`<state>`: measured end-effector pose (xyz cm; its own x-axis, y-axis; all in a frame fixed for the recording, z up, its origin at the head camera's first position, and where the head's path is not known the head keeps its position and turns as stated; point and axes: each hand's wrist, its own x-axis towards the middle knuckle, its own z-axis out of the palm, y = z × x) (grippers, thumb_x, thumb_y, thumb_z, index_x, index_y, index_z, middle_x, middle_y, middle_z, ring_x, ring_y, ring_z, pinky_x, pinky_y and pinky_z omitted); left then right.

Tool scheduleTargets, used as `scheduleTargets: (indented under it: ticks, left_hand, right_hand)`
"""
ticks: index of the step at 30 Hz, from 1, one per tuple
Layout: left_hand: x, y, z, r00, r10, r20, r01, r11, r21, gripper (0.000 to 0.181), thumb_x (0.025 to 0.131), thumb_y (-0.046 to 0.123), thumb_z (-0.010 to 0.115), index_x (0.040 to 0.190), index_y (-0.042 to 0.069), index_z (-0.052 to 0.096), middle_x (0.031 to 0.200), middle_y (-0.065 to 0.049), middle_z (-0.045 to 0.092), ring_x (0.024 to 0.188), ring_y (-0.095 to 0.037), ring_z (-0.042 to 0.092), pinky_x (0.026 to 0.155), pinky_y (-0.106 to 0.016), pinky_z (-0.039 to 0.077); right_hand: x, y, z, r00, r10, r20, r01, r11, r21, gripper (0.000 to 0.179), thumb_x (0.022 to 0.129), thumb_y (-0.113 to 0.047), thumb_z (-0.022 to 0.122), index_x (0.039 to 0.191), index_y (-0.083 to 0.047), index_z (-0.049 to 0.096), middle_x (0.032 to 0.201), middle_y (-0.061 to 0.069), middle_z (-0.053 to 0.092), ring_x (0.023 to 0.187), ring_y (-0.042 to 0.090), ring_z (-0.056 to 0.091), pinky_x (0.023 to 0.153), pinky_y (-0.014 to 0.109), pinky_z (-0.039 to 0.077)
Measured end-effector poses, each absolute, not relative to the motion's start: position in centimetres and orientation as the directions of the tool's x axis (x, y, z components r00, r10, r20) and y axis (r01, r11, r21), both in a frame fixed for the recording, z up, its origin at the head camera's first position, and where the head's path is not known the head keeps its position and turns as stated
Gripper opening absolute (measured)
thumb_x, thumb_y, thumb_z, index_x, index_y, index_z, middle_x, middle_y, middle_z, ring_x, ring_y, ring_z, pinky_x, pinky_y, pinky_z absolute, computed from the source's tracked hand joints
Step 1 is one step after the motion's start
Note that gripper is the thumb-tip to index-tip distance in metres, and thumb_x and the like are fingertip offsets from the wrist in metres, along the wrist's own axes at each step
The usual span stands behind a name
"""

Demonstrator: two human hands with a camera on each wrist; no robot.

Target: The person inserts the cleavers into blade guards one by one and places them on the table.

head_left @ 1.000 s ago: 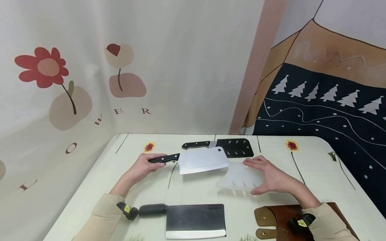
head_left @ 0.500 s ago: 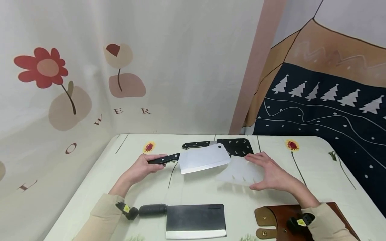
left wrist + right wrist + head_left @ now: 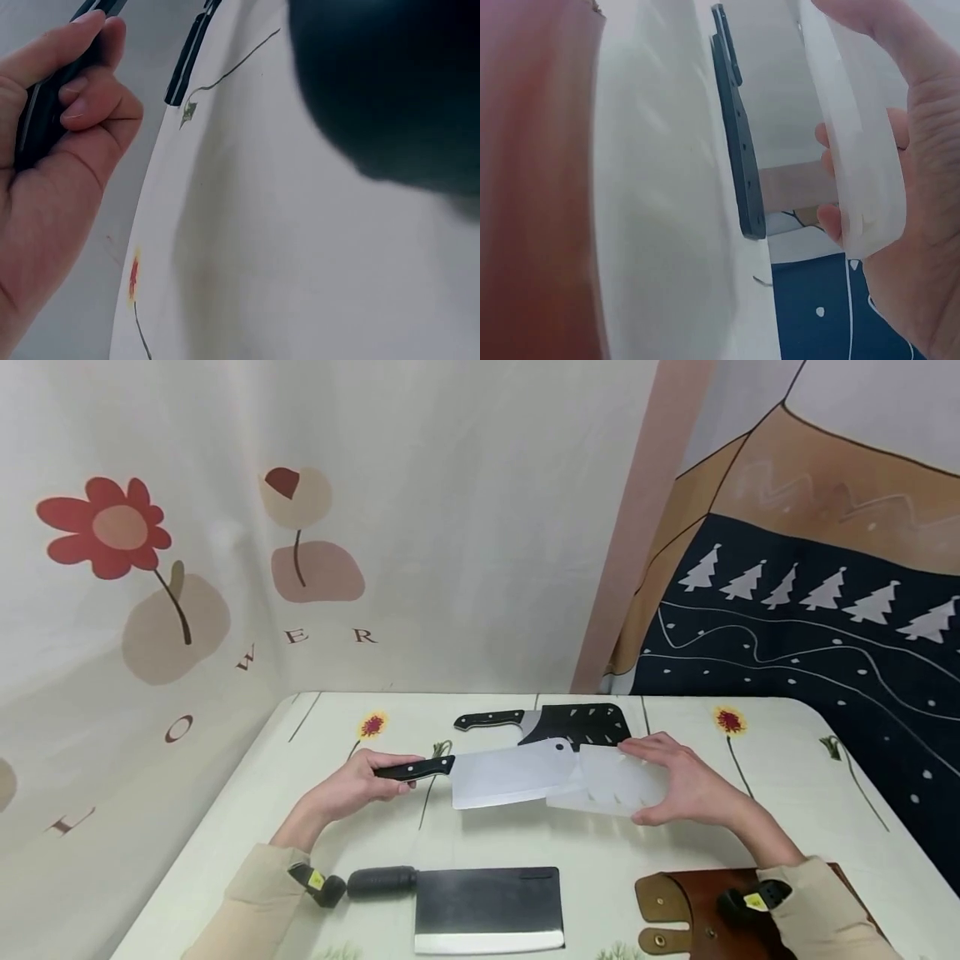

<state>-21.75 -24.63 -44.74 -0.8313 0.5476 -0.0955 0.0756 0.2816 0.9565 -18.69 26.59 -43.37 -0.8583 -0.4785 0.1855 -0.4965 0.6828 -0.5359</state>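
My left hand (image 3: pixel 360 789) grips the black riveted handle (image 3: pixel 414 767) of a cleaver, whose broad silver blade (image 3: pixel 510 774) points right above the table. My right hand (image 3: pixel 693 781) holds a translucent white blade guard (image 3: pixel 618 783) with thumb below and fingers above. The blade's far end, with its round hole, overlaps the guard's open left side in the head view. The right wrist view shows the guard (image 3: pixel 862 142) edge-on, fingertips curled round its far side. In the left wrist view fingers wrap the handle (image 3: pixel 45 112); the blade is mostly out of frame.
Behind lies another cleaver (image 3: pixel 487 719) in a black slotted guard (image 3: pixel 581 724). A dark-bladed cleaver (image 3: pixel 487 902) with a black handle lies in front. A brown leather sheath (image 3: pixel 720 910) with snap straps sits at front right, partly under the right forearm. Fabric walls (image 3: pixel 465 527) rise behind the table.
The guard has tilted up and moved slightly right. The cleaver's blade has dipped and shifted right, so its end now overlaps the guard's left side. Both hands keep their holds.
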Motion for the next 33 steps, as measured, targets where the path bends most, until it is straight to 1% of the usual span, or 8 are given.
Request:
scheduleTargets:
  ticks: [5, 11, 14, 19, 22, 27, 31, 33]
  left_hand:
    - [-22.0, -25.2, -44.8, -0.796, 0.595, -0.11, 0.095, 0.303, 0.948, 0.046, 0.091, 0.0, 0.072, 0.136, -0.005, 0.062, 0.1, -0.022, 0.07, 0.079, -0.012, 0.056, 0.064, -0.022, 0.046]
    - [-22.3, -26.1, -44.6, -0.738, 0.665, -0.117, 0.089, 0.269, 0.959, 0.046, 0.09, -0.004, 0.071, 0.135, -0.005, 0.063, 0.096, -0.014, 0.07, 0.067, -0.008, 0.045, 0.062, -0.021, 0.04]
    - [-22.3, -26.3, -44.7, -0.72, 0.686, -0.106, 0.062, 0.216, 0.974, 0.046, 0.09, -0.006, 0.07, 0.135, -0.003, 0.065, 0.097, -0.016, 0.07, 0.068, -0.008, 0.045, 0.062, -0.021, 0.04]
    - [-22.4, -26.3, -45.1, -0.716, 0.694, -0.08, 0.029, 0.143, 0.989, 0.047, 0.09, -0.01, 0.066, 0.131, 0.013, 0.072, 0.098, -0.018, 0.07, 0.074, -0.008, 0.051, 0.063, -0.02, 0.042]
    - [-22.3, -26.3, -45.3, -0.717, 0.695, -0.052, 0.031, 0.106, 0.994, 0.051, 0.091, -0.012, 0.064, 0.13, 0.018, 0.073, 0.099, -0.015, 0.071, 0.078, -0.009, 0.055, 0.064, -0.02, 0.044]
    - [-22.1, -26.4, -45.3, -0.735, 0.677, -0.031, 0.036, 0.085, 0.996, 0.052, 0.09, -0.015, 0.062, 0.13, 0.017, 0.073, 0.099, -0.017, 0.071, 0.084, -0.01, 0.059, 0.067, -0.02, 0.047]
    - [-21.9, -26.2, -44.9, -0.779, 0.624, -0.064, 0.042, 0.152, 0.987, 0.045, 0.089, -0.009, 0.069, 0.132, 0.005, 0.07, 0.104, -0.022, 0.072, 0.086, -0.011, 0.062, 0.069, -0.022, 0.05]
    - [-21.9, -26.0, -44.7, -0.809, 0.581, -0.087, 0.047, 0.212, 0.976, 0.044, 0.088, -0.006, 0.073, 0.131, -0.002, 0.068, 0.106, -0.021, 0.072, 0.084, -0.011, 0.061, 0.068, -0.023, 0.049]
  right_hand:
    - [-18.6, 26.5, -43.4, -0.839, -0.514, 0.176, -0.518, 0.658, -0.547, 0.087, 0.06, -0.036, 0.096, 0.135, -0.006, 0.066, 0.13, 0.011, 0.063, 0.118, 0.032, 0.054, 0.09, 0.055, 0.05]
    - [-18.0, 25.8, -43.2, -0.777, -0.588, 0.225, -0.598, 0.578, -0.555, 0.086, 0.06, -0.034, 0.096, 0.134, -0.005, 0.066, 0.13, 0.007, 0.063, 0.118, 0.022, 0.054, 0.086, 0.04, 0.053]
    - [-17.7, 25.7, -42.9, -0.761, -0.594, 0.26, -0.626, 0.569, -0.533, 0.085, 0.06, -0.034, 0.096, 0.134, -0.005, 0.066, 0.13, 0.007, 0.064, 0.117, 0.02, 0.053, 0.086, 0.039, 0.053]
    - [-17.4, 25.7, -42.9, -0.771, -0.582, 0.257, -0.619, 0.593, -0.514, 0.086, 0.061, -0.036, 0.095, 0.135, -0.005, 0.065, 0.131, 0.007, 0.063, 0.117, 0.02, 0.052, 0.086, 0.043, 0.052]
    - [-17.3, 25.8, -42.9, -0.789, -0.568, 0.235, -0.6, 0.628, -0.495, 0.088, 0.064, -0.041, 0.093, 0.138, -0.005, 0.063, 0.134, 0.01, 0.061, 0.12, 0.026, 0.051, 0.09, 0.053, 0.05]
    - [-17.2, 25.5, -42.8, -0.827, -0.527, 0.197, -0.547, 0.669, -0.503, 0.092, 0.068, -0.045, 0.091, 0.143, -0.004, 0.057, 0.141, 0.018, 0.057, 0.127, 0.039, 0.046, 0.096, 0.071, 0.042]
    - [-17.2, 25.3, -42.9, -0.837, -0.503, 0.213, -0.535, 0.673, -0.511, 0.094, 0.064, -0.043, 0.093, 0.142, -0.004, 0.059, 0.141, 0.017, 0.057, 0.127, 0.037, 0.047, 0.096, 0.07, 0.043]
    - [-17.1, 25.3, -42.9, -0.837, -0.495, 0.233, -0.539, 0.668, -0.514, 0.094, 0.062, -0.041, 0.095, 0.14, -0.003, 0.061, 0.14, 0.016, 0.058, 0.126, 0.035, 0.048, 0.094, 0.068, 0.044]
